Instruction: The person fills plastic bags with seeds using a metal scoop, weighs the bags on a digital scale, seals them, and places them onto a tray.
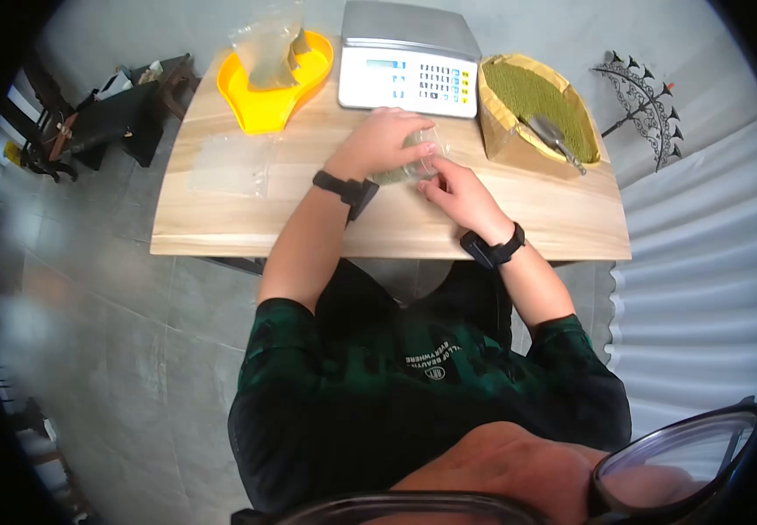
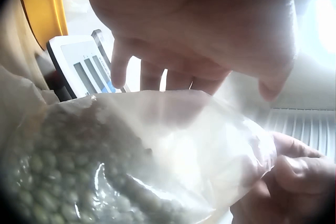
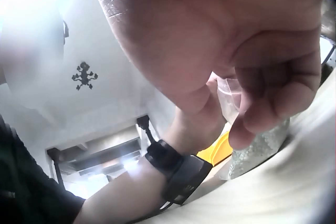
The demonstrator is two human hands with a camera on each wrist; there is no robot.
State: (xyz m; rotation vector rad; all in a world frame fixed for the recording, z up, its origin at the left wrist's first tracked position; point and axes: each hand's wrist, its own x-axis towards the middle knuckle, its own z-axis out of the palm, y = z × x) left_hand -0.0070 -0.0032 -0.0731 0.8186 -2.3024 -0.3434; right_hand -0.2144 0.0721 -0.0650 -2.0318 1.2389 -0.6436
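Gripping the edge of the clear bag of green beans (image 2: 68, 176) between thumb and curled fingers of the right hand (image 1: 464, 197); reaching over the same bag with the left hand (image 1: 383, 140), fingers fairly straight, slightly spread, gaps showing, tips partly behind the film in the left wrist view; cannot tell how firmly pressed there. Bag of beans low over the middle of the desk (image 1: 308, 232), on the person's side of the white scale (image 1: 409, 87); beans bunched toward one end, film creased and shiny by the right fingertips.

Around the work: at left, in the yellow tray (image 1: 256, 109), an upright filled bag (image 1: 269, 57), contents too blurred to name; just nearer the person, flat clear bags (image 1: 230, 166) on the wood, exact count unclear; at right of the scale, an open paper sack (image 1: 518, 149) full of green beans, with a metal scoop (image 1: 553, 136) lying on top, handle over the rim; on both wrists, black straps (image 1: 343, 188); farther right, a white curtain (image 1: 684, 271) and dark wall ornament (image 1: 645, 109).
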